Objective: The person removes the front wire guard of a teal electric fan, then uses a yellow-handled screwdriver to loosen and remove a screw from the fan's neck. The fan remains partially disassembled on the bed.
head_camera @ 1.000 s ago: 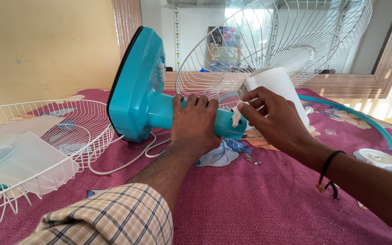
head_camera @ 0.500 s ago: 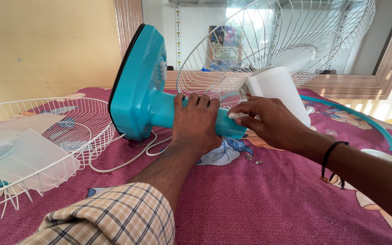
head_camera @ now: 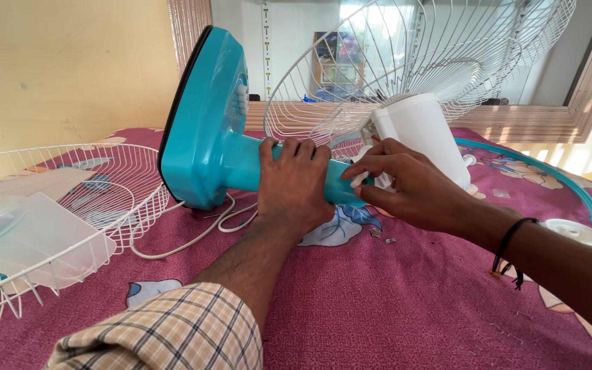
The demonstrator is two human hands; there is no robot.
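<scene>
In the head view, a table fan lies on its side in the middle of the frame, on a dark pink cloth point(head_camera: 392, 308) with flowers on it. The fan's blue stand point(head_camera: 203, 123) sticks up at the upper left of the middle, and its blue neck point(head_camera: 248, 168) runs to the right. The left hand point(head_camera: 294, 185) is wrapped over the neck from above, fingers curled tight around it. Just to the right, the right hand point(head_camera: 405, 181) is closed in a pinch on a small white piece point(head_camera: 359, 179) at the end of the neck, where the neck meets the white motor box point(head_camera: 423, 133). A black band point(head_camera: 512, 243) is on the right wrist. Behind the motor box, at the upper right, stands the white wire cage point(head_camera: 405, 62) of the fan. At the left edge lies another white wire cage point(head_camera: 104, 185), flat on the cloth, with a clear fan blade point(head_camera: 29, 236) resting in it. A white cord point(head_camera: 193, 233) curls on the cloth below the stand. A blue ring point(head_camera: 536, 171) lies at the right, and a small white round cap point(head_camera: 573, 231) sits near it. A checked sleeve point(head_camera: 166, 329) shows at the bottom.
</scene>
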